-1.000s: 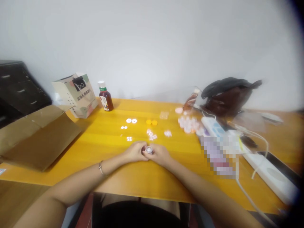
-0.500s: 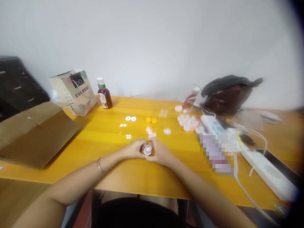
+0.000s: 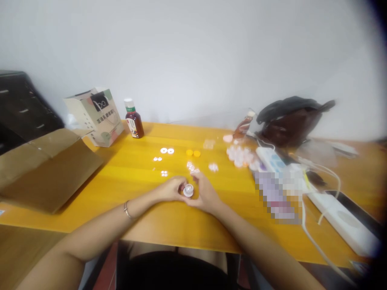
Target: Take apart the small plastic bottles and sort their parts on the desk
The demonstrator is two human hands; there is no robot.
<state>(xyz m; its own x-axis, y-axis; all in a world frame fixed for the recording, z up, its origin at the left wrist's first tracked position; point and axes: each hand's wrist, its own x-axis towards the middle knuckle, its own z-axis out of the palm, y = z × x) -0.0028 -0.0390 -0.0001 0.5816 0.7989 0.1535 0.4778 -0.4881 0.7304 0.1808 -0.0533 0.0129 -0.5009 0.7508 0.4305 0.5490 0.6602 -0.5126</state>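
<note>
Your right hand [image 3: 208, 195] has opened since a second ago, when it closed around the small round piece [image 3: 188, 191]; thumb and fingers now stand spread, thumb near the piece's lower edge.

Your left hand [image 3: 173, 189]: fingers curled at the piece's left side; whether they pinch it, you cannot tell. Piece: pale, between both hands, near side of the table [image 3: 181, 223].

Just beyond: clustered small clear pieces [image 3: 192, 167]; four white dots [image 3: 164, 173], left.

Farther: two yellow discs [image 3: 193, 153]; two white rings [image 3: 167, 151], left of them.

Far left: dark bottle [image 3: 134, 123], upright; paper bag [image 3: 107, 121].

Right: power strip [image 3: 341, 225]; black bag [image 3: 292, 121], far side.
</note>
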